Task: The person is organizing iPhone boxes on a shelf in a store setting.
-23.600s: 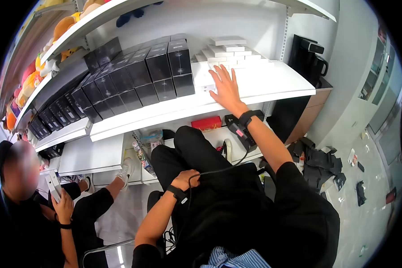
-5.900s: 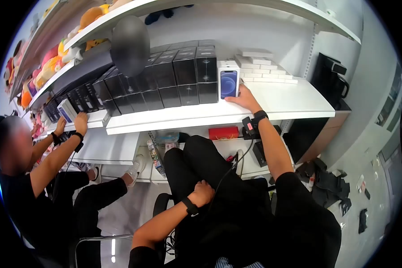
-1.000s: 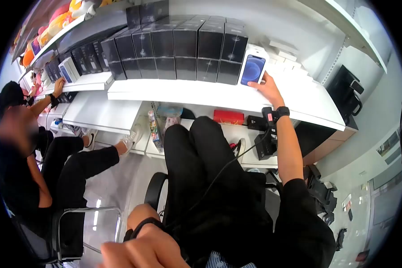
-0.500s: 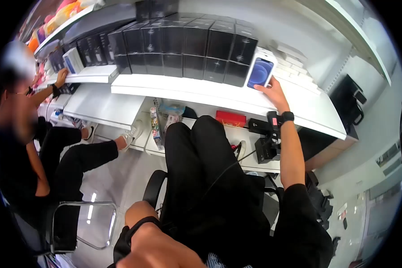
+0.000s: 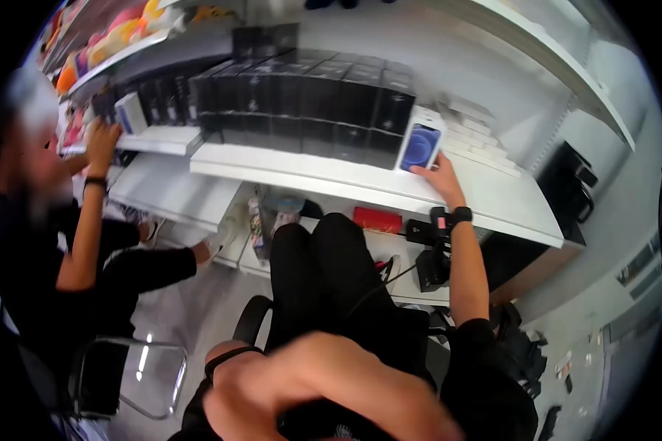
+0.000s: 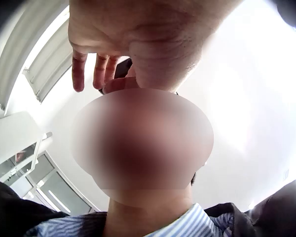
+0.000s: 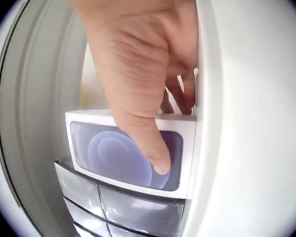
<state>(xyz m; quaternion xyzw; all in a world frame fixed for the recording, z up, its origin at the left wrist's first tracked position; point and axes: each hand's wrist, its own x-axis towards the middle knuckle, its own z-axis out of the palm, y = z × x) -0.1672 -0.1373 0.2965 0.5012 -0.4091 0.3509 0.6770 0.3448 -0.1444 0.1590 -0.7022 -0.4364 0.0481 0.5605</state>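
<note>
My right hand [image 5: 445, 180] grips a white phone box [image 5: 421, 147] with a blue phone pictured on its front. The box stands upright on the white shelf, beside the right end of the black boxes [image 5: 309, 110]. In the right wrist view, the thumb presses the printed face of the box while the other fingers reach behind its side. My left hand [image 5: 331, 375] is raised close to the head camera and blurred. The left wrist view has this hand [image 6: 143, 29] before a blurred face, several fingers extended and loose; a small dark thing shows beyond the fingers.
Stacked white boxes [image 5: 478, 140] lie right of the phone box. Another person [image 5: 88, 220] sits at left, a hand by another white box [image 5: 131, 114]. An upper shelf [image 5: 537, 51] overhangs; a red box [image 5: 377, 219] sits below. A cable runs to my right wrist.
The phone box came to stand by the black boxes, and my right hand stays on it. My left hand rose from my lap toward my head. The other person set a white box on their shelf.
</note>
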